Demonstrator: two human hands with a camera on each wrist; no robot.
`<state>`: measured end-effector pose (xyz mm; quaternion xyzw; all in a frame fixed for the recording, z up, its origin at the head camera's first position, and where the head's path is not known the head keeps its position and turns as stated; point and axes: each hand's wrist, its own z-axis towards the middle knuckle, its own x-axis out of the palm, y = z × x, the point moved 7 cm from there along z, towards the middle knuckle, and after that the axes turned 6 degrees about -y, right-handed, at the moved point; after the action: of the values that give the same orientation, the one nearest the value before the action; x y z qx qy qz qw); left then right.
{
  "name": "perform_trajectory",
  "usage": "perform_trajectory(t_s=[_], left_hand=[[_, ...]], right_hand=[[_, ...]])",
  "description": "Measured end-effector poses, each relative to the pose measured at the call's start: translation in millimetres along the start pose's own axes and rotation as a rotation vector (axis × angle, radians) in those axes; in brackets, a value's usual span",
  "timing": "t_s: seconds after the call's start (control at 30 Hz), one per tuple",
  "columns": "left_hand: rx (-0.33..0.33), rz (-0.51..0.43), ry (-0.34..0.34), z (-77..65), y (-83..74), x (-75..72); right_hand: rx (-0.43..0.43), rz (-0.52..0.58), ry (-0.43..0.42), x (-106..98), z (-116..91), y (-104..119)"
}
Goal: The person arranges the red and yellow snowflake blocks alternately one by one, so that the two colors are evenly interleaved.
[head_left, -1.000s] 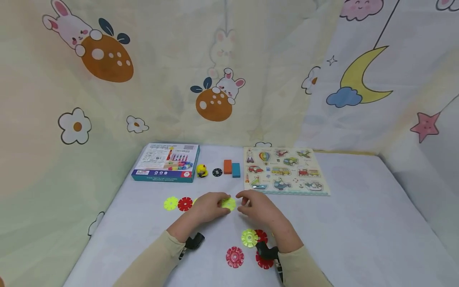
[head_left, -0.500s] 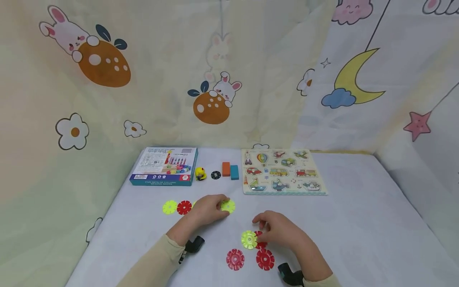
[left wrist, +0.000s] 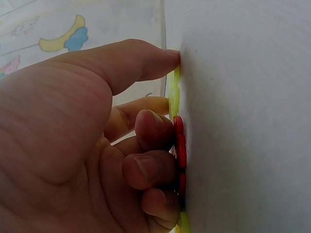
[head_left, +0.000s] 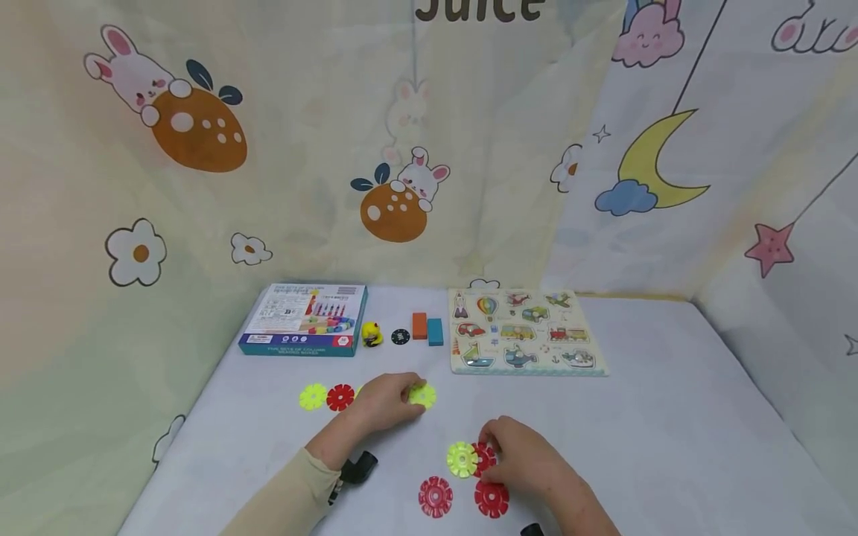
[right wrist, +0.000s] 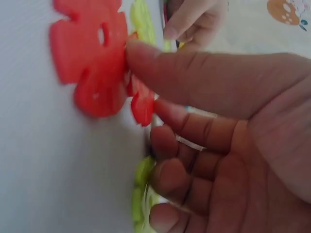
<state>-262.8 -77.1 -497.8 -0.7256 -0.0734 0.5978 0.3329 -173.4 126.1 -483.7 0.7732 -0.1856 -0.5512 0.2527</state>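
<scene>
Red and notched, a flower-shaped disc (head_left: 485,458) is pinched at its edges between the thumb and forefinger of the right hand (head_left: 529,454), whose other fingers are loosely curled. Just left of that hand, a yellow-green disc (head_left: 462,459) is set against the red one; two more red discs (head_left: 491,499) are laid nearer the wrist. A further green disc (right wrist: 143,194), mostly hidden, appears to be covered by the curled fingers. Ahead, a lime disc (head_left: 424,396) is held at its rim by the left hand (head_left: 383,402), thumb and forefinger parted around it. Beyond both hands, a box (head_left: 298,318), a toy duck (head_left: 372,334) and a puzzle board (head_left: 543,348) are seen.
</scene>
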Motion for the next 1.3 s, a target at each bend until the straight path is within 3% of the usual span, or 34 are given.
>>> perform_trajectory(t_s=[0.3,0.53,0.83,1.0,1.1,1.3], left_hand=[[-0.001,0.021,-0.008,-0.6,2.2,2.1],[-0.005,0.033,0.002,-3.3,-4.5,-1.0],[-0.032,0.017,0.003,-1.9,-3.0,-2.3],[-0.031,0.003,-0.004,-2.5,0.4,1.7],[-0.045,0.002,0.007,-5.1,2.1,3.9],[-0.038,0.016,-0.01,-3.2,0.3,-1.8]], right_hand=[[0.047,-0.046,0.019,1,5,9],[0.029,0.057,0.058,-5,6,8],[-0.009,0.246,0.14,-41,4,11],[-0.026,0.326,0.145,-66,-1,20],[-0.052,0.347,0.109,-74,-1,27],[-0.104,0.237,-0.106,-79,12,46]])
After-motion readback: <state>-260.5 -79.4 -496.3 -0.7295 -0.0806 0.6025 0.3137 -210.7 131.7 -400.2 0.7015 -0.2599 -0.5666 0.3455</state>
